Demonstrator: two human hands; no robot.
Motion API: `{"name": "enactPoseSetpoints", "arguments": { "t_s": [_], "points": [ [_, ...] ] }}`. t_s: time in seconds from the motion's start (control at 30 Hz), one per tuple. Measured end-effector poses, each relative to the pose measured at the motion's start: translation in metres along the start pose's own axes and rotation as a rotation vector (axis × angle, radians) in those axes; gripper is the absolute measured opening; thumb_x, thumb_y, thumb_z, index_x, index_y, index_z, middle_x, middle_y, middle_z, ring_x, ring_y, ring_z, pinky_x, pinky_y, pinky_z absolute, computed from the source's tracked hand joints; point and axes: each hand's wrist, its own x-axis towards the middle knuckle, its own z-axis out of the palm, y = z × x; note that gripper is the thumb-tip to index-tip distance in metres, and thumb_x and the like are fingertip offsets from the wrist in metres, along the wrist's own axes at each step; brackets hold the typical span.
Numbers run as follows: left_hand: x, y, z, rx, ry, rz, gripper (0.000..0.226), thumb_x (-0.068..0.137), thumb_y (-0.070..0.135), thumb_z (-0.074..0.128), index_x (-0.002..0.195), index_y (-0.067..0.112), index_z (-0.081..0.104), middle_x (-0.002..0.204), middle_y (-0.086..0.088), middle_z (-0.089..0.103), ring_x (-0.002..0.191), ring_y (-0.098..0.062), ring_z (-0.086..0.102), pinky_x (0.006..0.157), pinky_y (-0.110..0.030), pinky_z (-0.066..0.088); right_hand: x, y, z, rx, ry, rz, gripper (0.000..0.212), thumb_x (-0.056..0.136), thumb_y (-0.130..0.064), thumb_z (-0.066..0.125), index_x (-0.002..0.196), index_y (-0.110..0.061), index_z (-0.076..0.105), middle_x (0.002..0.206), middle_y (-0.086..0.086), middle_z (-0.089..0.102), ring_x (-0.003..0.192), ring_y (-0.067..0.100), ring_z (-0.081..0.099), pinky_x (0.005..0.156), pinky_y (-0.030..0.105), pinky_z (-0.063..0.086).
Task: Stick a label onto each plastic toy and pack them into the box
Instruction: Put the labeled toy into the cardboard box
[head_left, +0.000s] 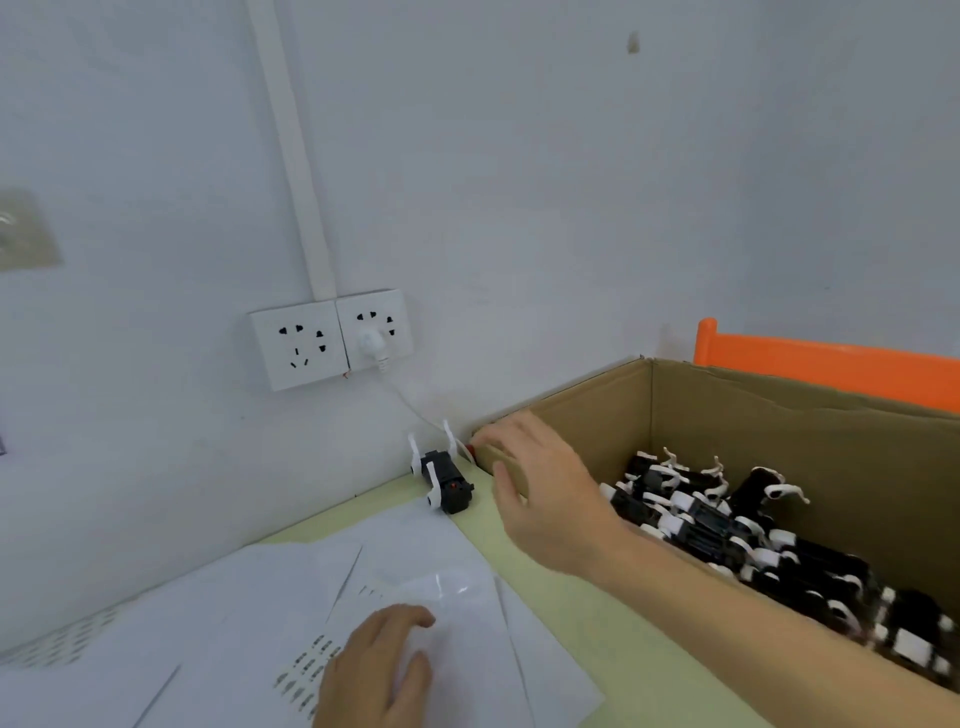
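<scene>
Head camera looks down at a pale yellow-green counter (524, 551) that stands against a white wall (519, 182). A brown cardboard box (779, 426) sits on the right part of the counter, and it holds a pile of black and white plastic toys (701, 525). One more black and white plastic toy (444, 480) lies on the counter just beside the near left corner of the box, close to the wall.

The right hand (540, 493) reaches over the left edge of the box, with the forearm crossing above the toys inside. Its fingers are spread and nearly straight, they hold nothing, and the fingertips are at the corner of the box near the single toy. Whether they touch the cardboard cannot be told.

The left hand (374, 670) rests flat on white paper sheets (415, 551) with relaxed fingers, grasping nothing. Beside this hand lies a sheet of small printed labels (306, 665).

On the wall there are two white sockets (332, 338); a white plug (371, 343) is in the right one. An orange plastic piece (831, 364) stands behind the box.
</scene>
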Motion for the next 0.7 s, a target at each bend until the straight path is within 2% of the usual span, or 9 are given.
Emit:
{"name": "enactPoseSetpoints", "arguments": {
  "t_s": [0.03, 0.07, 0.1, 0.17, 0.23, 0.33, 0.43, 0.53, 0.7],
  "points": [
    [-0.002, -0.001, -0.007, -0.203, 0.045, -0.076, 0.019, 0.092, 0.022, 0.049, 0.099, 0.031, 0.064, 0.116, 0.009, 0.062, 0.111, -0.012, 0.056, 0.086, -0.006, 0.036, -0.008, -0.02, 0.01, 0.038, -0.029, -0.001, 0.029, 0.091, -0.02, 0.044, 0.115, -0.028, 0.058, 0.111, -0.014, 0.053, 0.098, 0.005, 0.053, 0.085, 0.021, 0.045],
    [-0.002, -0.007, -0.012, -0.328, 0.172, -0.127, 0.032, 0.091, -0.003, 0.051, 0.087, 0.023, 0.069, 0.102, 0.001, 0.068, 0.098, -0.015, 0.06, 0.076, -0.003, 0.037, -0.016, -0.038, 0.02, 0.091, -0.054, 0.023, 0.029, 0.091, -0.023, 0.043, 0.114, -0.031, 0.057, 0.111, -0.018, 0.051, 0.097, 0.003, 0.054, 0.084, 0.02, 0.045],
    [-0.003, -0.011, -0.015, -0.422, 0.29, -0.182, 0.04, 0.087, -0.016, 0.047, 0.077, 0.015, 0.07, 0.091, -0.003, 0.07, 0.09, -0.017, 0.061, 0.07, -0.003, 0.038, -0.025, -0.054, 0.03, 0.16, -0.078, 0.079, 0.028, 0.091, -0.026, 0.043, 0.114, -0.035, 0.057, 0.112, -0.021, 0.05, 0.098, 0.001, 0.054, 0.084, 0.018, 0.045],
    [-0.002, -0.013, -0.021, -0.566, 0.472, -0.278, 0.041, 0.082, -0.021, 0.04, 0.065, 0.008, 0.064, 0.073, -0.004, 0.066, 0.075, -0.022, 0.059, 0.066, -0.017, 0.043, -0.043, -0.082, 0.052, 0.289, -0.132, 0.209, 0.027, 0.095, -0.028, 0.042, 0.117, -0.039, 0.055, 0.113, -0.024, 0.049, 0.1, -0.004, 0.053, 0.085, 0.018, 0.047],
    [-0.001, -0.01, -0.031, -0.716, 0.651, -0.351, 0.035, 0.078, -0.02, 0.036, 0.06, 0.002, 0.056, 0.057, -0.002, 0.057, 0.059, -0.022, 0.049, 0.057, -0.029, 0.038, -0.059, -0.102, 0.076, 0.322, -0.241, 0.292, 0.031, 0.099, -0.029, 0.041, 0.126, -0.041, 0.051, 0.119, -0.023, 0.05, 0.105, -0.003, 0.053, 0.093, 0.021, 0.047],
    [0.001, -0.012, -0.056, -0.922, 0.85, -0.373, 0.03, 0.076, -0.017, 0.033, 0.059, 0.001, 0.049, 0.05, 0.004, 0.049, 0.048, -0.013, 0.041, 0.05, -0.028, 0.034, -0.077, -0.126, 0.106, 0.198, -0.457, 0.263, 0.043, 0.102, -0.033, 0.038, 0.145, -0.039, 0.039, 0.143, -0.015, 0.047, 0.129, 0.004, 0.044, 0.11, 0.029, 0.037],
    [-0.004, -0.027, -0.088, -0.881, 0.786, -0.336, 0.031, 0.08, -0.013, 0.037, 0.064, 0.008, 0.055, 0.058, 0.004, 0.054, 0.051, -0.013, 0.04, 0.047, -0.021, 0.034, -0.089, -0.137, 0.119, -0.052, -0.592, 0.104, 0.046, 0.101, -0.038, 0.035, 0.146, -0.045, 0.034, 0.155, -0.015, 0.032, 0.143, 0.007, 0.026, 0.113, 0.03, 0.024],
    [-0.033, -0.06, -0.125, -0.543, 0.589, -0.244, 0.035, 0.087, -0.006, 0.046, 0.07, 0.021, 0.062, 0.074, 0.009, 0.064, 0.058, -0.003, 0.049, 0.053, -0.01, 0.039, -0.094, -0.138, 0.117, -0.183, -0.613, 0.05, 0.046, 0.101, -0.046, 0.033, 0.146, -0.051, 0.027, 0.159, -0.022, 0.012, 0.146, -0.002, 0.01, 0.112, 0.025, 0.017],
    [-0.1, -0.133, -0.188, 0.049, 0.271, -0.333, 0.02, 0.097, 0.023, 0.05, 0.094, 0.04, 0.06, 0.112, 0.024, 0.058, 0.086, 0.002, 0.054, 0.073, -0.017, 0.039, -0.094, -0.138, 0.112, -0.285, -0.621, -0.004, 0.042, 0.101, -0.05, 0.034, 0.142, -0.055, 0.028, 0.157, -0.025, 0.016, 0.145, -0.003, 0.017, 0.11, 0.02, 0.025]
  ]
}}
